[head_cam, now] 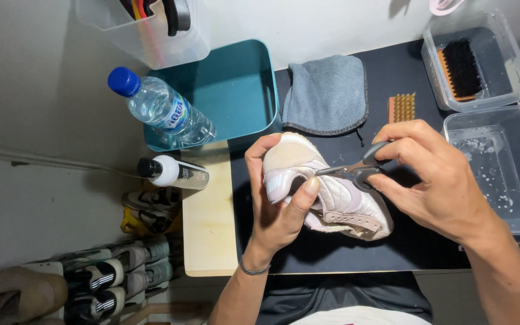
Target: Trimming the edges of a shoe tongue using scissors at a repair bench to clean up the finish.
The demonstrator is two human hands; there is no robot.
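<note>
— What has the left hand (275,207) got?

— A pale pink and cream sneaker (326,192), gripped at its toe end: fingers curled over the top, thumb pressed against the side. It's held just above the black mat (392,78) that covers the bench, near the front edge.

— And the right hand (434,180)?

— Closed round the grey handles of a small pair of scissors (356,170), blades pointing left and touching the sneaker's upper.

— What lies around them?

— Toward the back edge, a folded grey cloth (327,93) and beside it a small wooden brush with tan bristles (402,107). At the right back corner, a clear plastic tub (516,66) holding a black-bristled brush (461,69). At the left, a teal tray (236,84), a clear water bottle with a blue cap (160,108) lying on its rim — and a white bottle with a black cap (173,172) on the bare wood.
</note>
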